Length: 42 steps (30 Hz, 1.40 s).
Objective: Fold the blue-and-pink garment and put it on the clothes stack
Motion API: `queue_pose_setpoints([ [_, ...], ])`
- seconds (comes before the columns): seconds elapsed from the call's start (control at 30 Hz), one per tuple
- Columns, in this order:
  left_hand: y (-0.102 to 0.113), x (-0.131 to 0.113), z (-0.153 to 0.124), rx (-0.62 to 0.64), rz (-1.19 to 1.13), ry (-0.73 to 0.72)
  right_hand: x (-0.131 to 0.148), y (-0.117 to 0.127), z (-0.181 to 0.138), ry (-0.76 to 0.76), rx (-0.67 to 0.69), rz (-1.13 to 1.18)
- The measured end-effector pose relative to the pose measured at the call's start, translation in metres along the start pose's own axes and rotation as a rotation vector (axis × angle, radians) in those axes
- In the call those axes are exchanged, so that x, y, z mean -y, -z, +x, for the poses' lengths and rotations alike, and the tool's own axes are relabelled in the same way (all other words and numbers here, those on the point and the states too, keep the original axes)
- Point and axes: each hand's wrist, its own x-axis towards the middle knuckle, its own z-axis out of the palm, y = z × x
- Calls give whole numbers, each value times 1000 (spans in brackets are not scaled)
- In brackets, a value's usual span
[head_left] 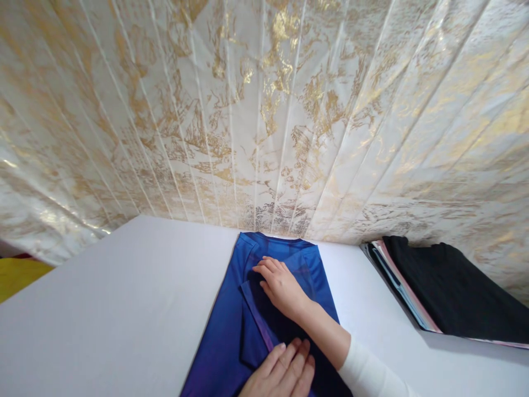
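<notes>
A blue shirt (219,331) lies lengthwise on the white table (124,298), its neckline (279,237) near the far edge and its sides turned inward, seemingly so the layers run straight toward the wearer. The right hand (281,284), in a white sleeve (370,364), rests across the upper middle of the shirt, palm down, fingers slightly bent and apart, pinching nothing. The left hand (285,372) lies nearer, its 4 visible fingers extended close together over the dark cloth beside a purple edge (264,333); it looks open too, though its thumb is hidden. These 2 flat contacts probably spread pressure and stop the loose layers slipping. At right, a black garment (446,286) tops a stack of folded clothes (407,298).
</notes>
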Motion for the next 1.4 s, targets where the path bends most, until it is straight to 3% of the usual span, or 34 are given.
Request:
queue_pose_setpoints([
  [0.13, -19, -10, -7, -92, 1, 88, 5, -6, 22, -4, -11, -24],
  [0.27, -14, -1, -8, 2, -78, 29, -3, -4, 15, -30, -60, -23],
  [0.43, 0, 24, 14, 185, -305, 84, -62, 3, -26, -224, -237, 60],
  [0.53, 0, 34, 38, 328, -527, 158, -102, 3, -49, -305, -271, 46],
  [0.63, -4, 39, 57, 398, -654, 235, -124, 0, -60, -341, -217, -12],
  [0.77, -14, 39, 61, 394, -684, 246, -132, -7, -55, -439, -92, -131],
  [1.0, -12, 42, 56, 381, -719, 235, -130, -5, -40, -569, -97, -198],
  [1.1, -12, 64, 56, 388, -676, 308, -118, -2, -37, -500, -143, -196],
  [1.23, -27, 124, 49, 438, -442, 546, -102, -7, -28, -362, -141, -150],
  [1.33, -43, 165, 38, 435, -357, 655, -103, -12, -20, -408, -87, -144],
  [1.4, -51, 179, 33, 433, -343, 675, -110, -15, -15, -458, -68, -158],
])
